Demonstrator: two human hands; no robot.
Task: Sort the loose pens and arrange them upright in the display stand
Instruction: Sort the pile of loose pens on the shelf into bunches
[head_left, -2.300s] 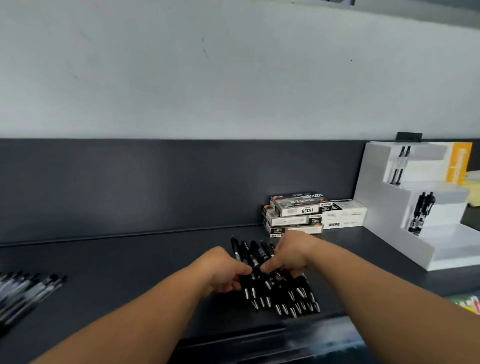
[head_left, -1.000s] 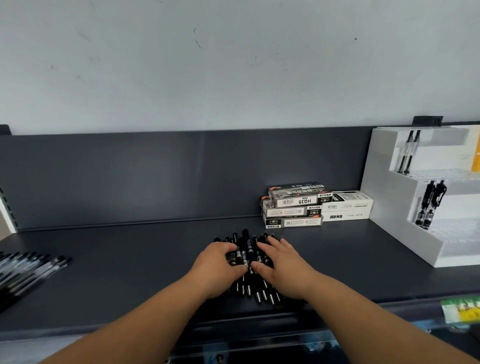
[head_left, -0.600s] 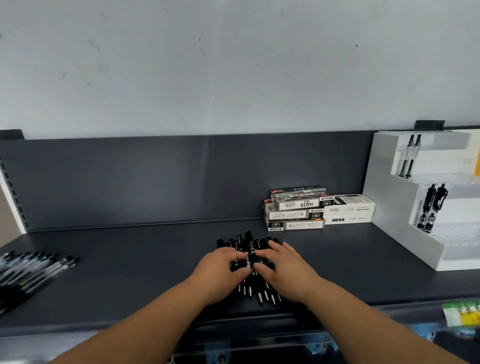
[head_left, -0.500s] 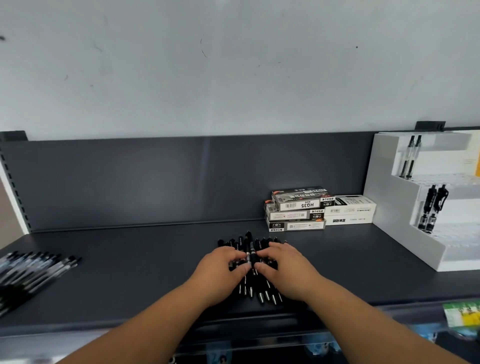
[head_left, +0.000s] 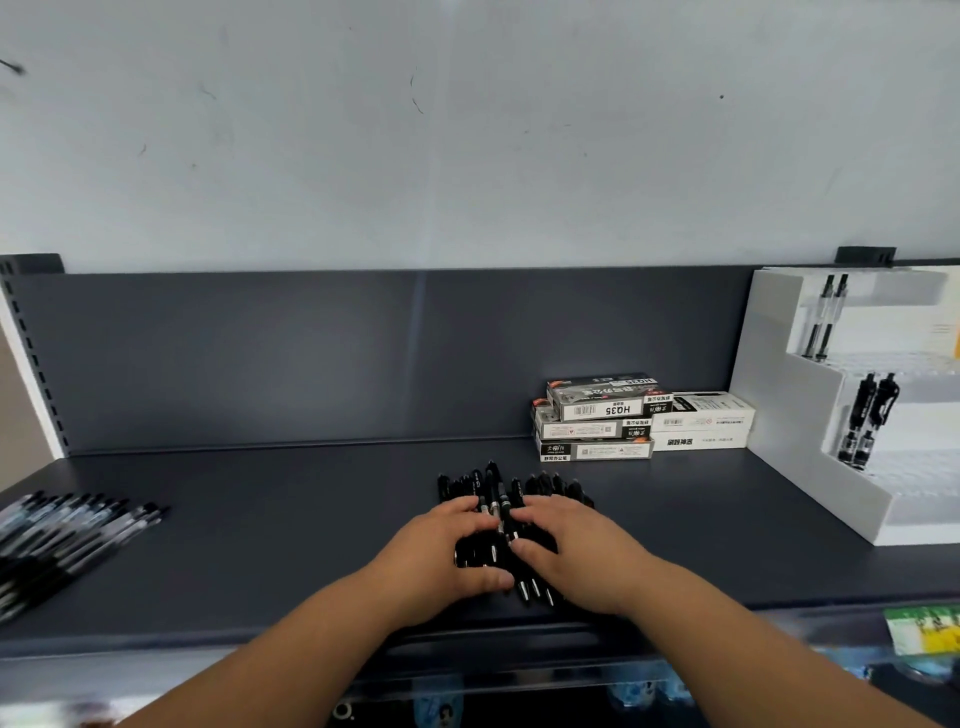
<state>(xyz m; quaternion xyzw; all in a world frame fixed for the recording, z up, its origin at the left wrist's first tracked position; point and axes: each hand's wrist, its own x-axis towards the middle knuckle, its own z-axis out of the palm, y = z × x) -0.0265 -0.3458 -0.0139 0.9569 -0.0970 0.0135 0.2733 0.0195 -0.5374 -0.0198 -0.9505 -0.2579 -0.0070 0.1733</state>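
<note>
Near the front edge of the dark grey shelf (head_left: 260, 551), the left grip (head_left: 441, 551) and right grip (head_left: 576, 545) curl from either side round the bundle of black click pens (head_left: 496, 491), fingers on top, thumbs on the near side. The pens were fanned in a row two seconds ago and are now bunched tight. Far left lies a second row of dark pens (head_left: 78, 525). Farther back sit stacked cardboard pen boxes (head_left: 597, 421). To their right, the white stepped display stand (head_left: 779, 415) holds two clear pens (head_left: 826, 317) above two black pens (head_left: 867, 415).
</note>
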